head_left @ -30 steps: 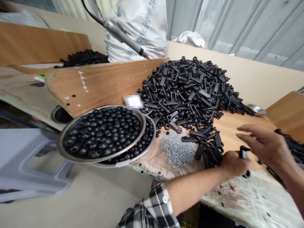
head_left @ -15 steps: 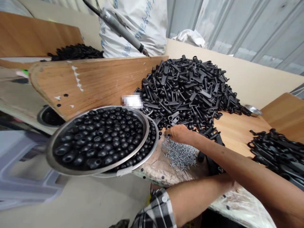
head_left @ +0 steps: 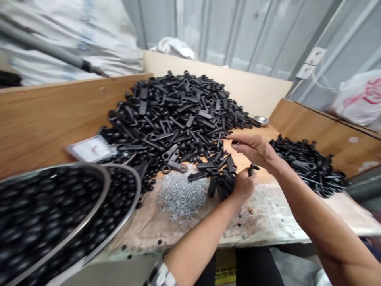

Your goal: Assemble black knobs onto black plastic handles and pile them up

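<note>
My left hand (head_left: 244,185) is closed round a black crank handle (head_left: 253,168), whose end sticks up above the fist. Just above and behind it is my right hand (head_left: 255,150), its thumb and fingers pinched on a small dark piece (head_left: 235,142), perhaps a knob; blur hides its exact shape. Several loose black handles (head_left: 212,184) lie left of my left hand. Beside them is a heap of small silvery pins or screws (head_left: 181,194). The large pile of black handles (head_left: 178,107) rises behind.
Two metal-rimmed bowls (head_left: 137,180) of round black knobs (head_left: 38,214) overlap at left. A smaller pile of black handles (head_left: 309,165) lies at right. A power screwdriver (head_left: 53,47) hangs upper left. Wooden boards (head_left: 59,123) edge the table, and a small metal dish (head_left: 262,120) stands at the back.
The view has swung right. My right hand has moved from the pins' far left edge to above my left hand. My left hand, hidden before, now shows with the crank handle.
</note>
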`<state>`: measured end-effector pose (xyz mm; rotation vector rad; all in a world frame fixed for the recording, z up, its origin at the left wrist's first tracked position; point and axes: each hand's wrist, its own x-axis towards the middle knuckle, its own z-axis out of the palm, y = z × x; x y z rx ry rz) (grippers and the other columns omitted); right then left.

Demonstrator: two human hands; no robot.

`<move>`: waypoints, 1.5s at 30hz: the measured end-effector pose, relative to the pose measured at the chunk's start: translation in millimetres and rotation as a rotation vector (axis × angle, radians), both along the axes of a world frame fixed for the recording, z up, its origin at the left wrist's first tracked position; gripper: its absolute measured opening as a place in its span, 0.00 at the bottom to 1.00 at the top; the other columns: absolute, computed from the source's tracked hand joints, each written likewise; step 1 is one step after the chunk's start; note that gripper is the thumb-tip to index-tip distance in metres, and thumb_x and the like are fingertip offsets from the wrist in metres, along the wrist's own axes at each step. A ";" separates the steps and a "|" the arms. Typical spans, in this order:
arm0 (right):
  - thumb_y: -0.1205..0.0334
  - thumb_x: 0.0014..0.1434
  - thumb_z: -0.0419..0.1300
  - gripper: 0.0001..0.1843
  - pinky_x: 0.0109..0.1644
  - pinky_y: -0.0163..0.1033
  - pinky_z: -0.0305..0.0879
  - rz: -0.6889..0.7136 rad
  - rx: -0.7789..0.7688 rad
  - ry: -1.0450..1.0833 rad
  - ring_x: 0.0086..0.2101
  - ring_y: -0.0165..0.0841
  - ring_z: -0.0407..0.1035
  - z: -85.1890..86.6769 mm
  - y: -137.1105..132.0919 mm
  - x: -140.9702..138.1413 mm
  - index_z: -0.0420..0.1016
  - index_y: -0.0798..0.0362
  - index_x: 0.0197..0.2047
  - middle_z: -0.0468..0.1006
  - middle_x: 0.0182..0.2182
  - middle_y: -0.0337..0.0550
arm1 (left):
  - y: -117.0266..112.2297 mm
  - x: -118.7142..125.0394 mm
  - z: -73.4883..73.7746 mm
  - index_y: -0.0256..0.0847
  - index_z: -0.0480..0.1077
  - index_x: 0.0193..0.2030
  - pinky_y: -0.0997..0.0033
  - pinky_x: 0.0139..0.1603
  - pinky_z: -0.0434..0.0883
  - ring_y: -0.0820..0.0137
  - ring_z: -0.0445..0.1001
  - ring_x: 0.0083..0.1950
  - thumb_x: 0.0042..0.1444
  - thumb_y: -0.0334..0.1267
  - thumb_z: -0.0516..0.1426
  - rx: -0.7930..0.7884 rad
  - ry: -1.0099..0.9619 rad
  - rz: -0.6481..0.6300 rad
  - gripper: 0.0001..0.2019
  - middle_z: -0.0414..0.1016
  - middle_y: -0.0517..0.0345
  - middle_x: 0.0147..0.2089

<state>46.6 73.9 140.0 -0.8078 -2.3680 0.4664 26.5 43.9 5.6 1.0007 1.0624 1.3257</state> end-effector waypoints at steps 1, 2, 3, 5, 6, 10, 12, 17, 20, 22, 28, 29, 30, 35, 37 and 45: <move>0.61 0.51 0.55 0.14 0.26 0.31 0.59 -0.058 -0.082 0.081 0.24 0.28 0.65 -1.1 8.0 22.7 0.74 0.55 0.40 0.72 0.24 0.39 | 2.4 -1.3 -1.7 0.36 0.65 0.28 0.79 0.20 0.58 0.79 0.59 0.19 0.46 0.32 0.51 0.012 0.011 0.013 0.03 0.60 0.65 0.19; 0.60 0.50 0.56 0.14 0.24 0.31 0.59 -0.105 -0.182 0.157 0.23 0.28 0.65 -5.6 15.9 43.2 0.74 0.56 0.40 0.73 0.24 0.40 | 4.7 -3.2 -3.1 0.36 0.65 0.27 0.79 0.19 0.57 0.79 0.58 0.18 0.44 0.31 0.51 0.019 0.028 0.032 0.03 0.59 0.66 0.18; 0.59 0.49 0.57 0.14 0.22 0.31 0.59 -0.133 -0.295 0.234 0.22 0.27 0.65 -13.2 23.3 60.9 0.74 0.57 0.39 0.73 0.24 0.41 | 6.8 -5.5 -4.0 0.36 0.64 0.27 0.79 0.18 0.56 0.79 0.57 0.17 0.42 0.31 0.50 0.016 0.049 0.056 0.04 0.59 0.66 0.17; 0.58 0.46 0.60 0.14 0.18 0.30 0.58 -0.125 -0.533 0.401 0.20 0.27 0.65 -35.5 35.7 86.2 0.72 0.58 0.35 0.73 0.24 0.42 | 10.0 -10.3 -5.1 0.37 0.64 0.28 0.80 0.17 0.55 0.79 0.58 0.17 0.40 0.32 0.50 0.013 0.121 0.115 0.06 0.59 0.66 0.17; 0.57 0.45 0.61 0.14 0.17 0.29 0.58 -0.098 -0.645 0.483 0.19 0.27 0.66 -48.6 39.9 93.8 0.71 0.58 0.33 0.74 0.24 0.42 | 11.1 -12.4 -5.5 0.37 0.64 0.28 0.80 0.17 0.55 0.78 0.58 0.17 0.40 0.32 0.50 0.020 0.166 0.147 0.06 0.60 0.66 0.18; 0.56 0.45 0.63 0.14 0.14 0.27 0.57 0.035 -0.971 0.739 0.17 0.27 0.67 -94.4 42.6 99.4 0.65 0.57 0.28 0.74 0.22 0.41 | 12.9 -17.6 -7.0 0.37 0.63 0.27 0.80 0.20 0.57 0.78 0.60 0.19 0.42 0.34 0.49 0.051 0.337 0.243 0.04 0.62 0.65 0.19; 0.56 0.46 0.62 0.14 0.14 0.26 0.56 0.105 -1.063 0.779 0.16 0.26 0.66 -106.9 38.2 95.2 0.64 0.56 0.29 0.73 0.21 0.39 | 12.4 -18.3 -6.5 0.38 0.64 0.27 0.79 0.21 0.59 0.77 0.61 0.20 0.43 0.33 0.49 0.085 0.417 0.264 0.05 0.61 0.66 0.18; 0.53 0.50 0.60 0.15 0.15 0.26 0.57 0.237 -1.155 0.783 0.15 0.23 0.64 -118.8 29.7 85.8 0.65 0.57 0.30 0.72 0.19 0.37 | 10.0 -17.2 -0.4 0.39 0.65 0.30 0.76 0.27 0.62 0.75 0.63 0.23 0.45 0.33 0.48 0.121 0.535 0.260 0.07 0.64 0.65 0.21; 0.52 0.51 0.60 0.15 0.14 0.26 0.53 0.279 -1.160 0.821 0.13 0.23 0.61 -123.4 28.5 82.6 0.64 0.57 0.28 0.70 0.17 0.35 | 9.4 -17.1 3.9 0.39 0.66 0.31 0.75 0.29 0.63 0.74 0.64 0.25 0.47 0.34 0.48 0.118 0.605 0.269 0.07 0.65 0.63 0.22; 0.53 0.51 0.60 0.15 0.14 0.25 0.52 0.297 -1.152 0.856 0.13 0.22 0.59 -125.5 28.1 81.0 0.65 0.57 0.28 0.68 0.15 0.34 | 9.3 -17.5 6.1 0.39 0.66 0.31 0.75 0.30 0.63 0.72 0.65 0.27 0.48 0.34 0.48 0.131 0.660 0.299 0.07 0.66 0.62 0.23; 0.57 0.51 0.61 0.12 0.14 0.25 0.55 0.298 -1.173 0.955 0.14 0.23 0.61 -126.0 25.5 77.6 0.67 0.58 0.32 0.69 0.17 0.36 | 9.9 -18.4 6.9 0.40 0.68 0.34 0.72 0.39 0.64 0.70 0.68 0.36 0.48 0.32 0.48 0.176 0.796 0.347 0.09 0.71 0.59 0.30; 0.57 0.52 0.61 0.12 0.15 0.26 0.57 0.299 -1.185 0.958 0.15 0.24 0.63 -125.5 24.9 77.4 0.68 0.59 0.32 0.71 0.18 0.37 | 9.9 -18.5 6.6 0.40 0.68 0.35 0.72 0.41 0.64 0.70 0.69 0.37 0.48 0.33 0.48 0.176 0.799 0.349 0.10 0.71 0.59 0.31; 0.58 0.52 0.61 0.12 0.16 0.26 0.59 0.300 -1.199 0.956 0.16 0.25 0.65 -124.8 24.3 77.5 0.68 0.59 0.32 0.72 0.19 0.39 | 9.8 -18.6 6.5 0.40 0.69 0.36 0.72 0.41 0.64 0.70 0.69 0.37 0.49 0.33 0.49 0.175 0.802 0.353 0.10 0.72 0.59 0.32; 0.59 0.52 0.61 0.13 0.21 0.29 0.66 0.291 -1.247 0.934 0.21 0.28 0.70 -120.1 21.7 80.2 0.71 0.61 0.37 0.75 0.25 0.44 | 9.1 -19.7 7.9 0.41 0.68 0.40 0.73 0.40 0.64 0.70 0.70 0.38 0.52 0.35 0.48 0.169 0.860 0.408 0.12 0.73 0.58 0.35; 0.60 0.51 0.61 0.12 0.21 0.29 0.66 0.289 -1.239 0.926 0.21 0.28 0.70 -118.7 20.7 80.9 0.71 0.61 0.36 0.75 0.25 0.45 | 8.9 -19.8 8.6 0.41 0.68 0.40 0.73 0.38 0.64 0.69 0.71 0.37 0.52 0.35 0.48 0.159 0.931 0.420 0.11 0.73 0.57 0.35; 0.58 0.50 0.61 0.11 0.15 0.28 0.60 0.221 -1.164 0.952 0.15 0.25 0.64 -121.0 18.1 76.8 0.69 0.59 0.27 0.71 0.18 0.39 | 7.6 -16.0 7.4 0.39 0.66 0.40 0.74 0.33 0.62 0.67 0.72 0.36 0.54 0.33 0.47 0.115 1.204 0.447 0.10 0.74 0.55 0.33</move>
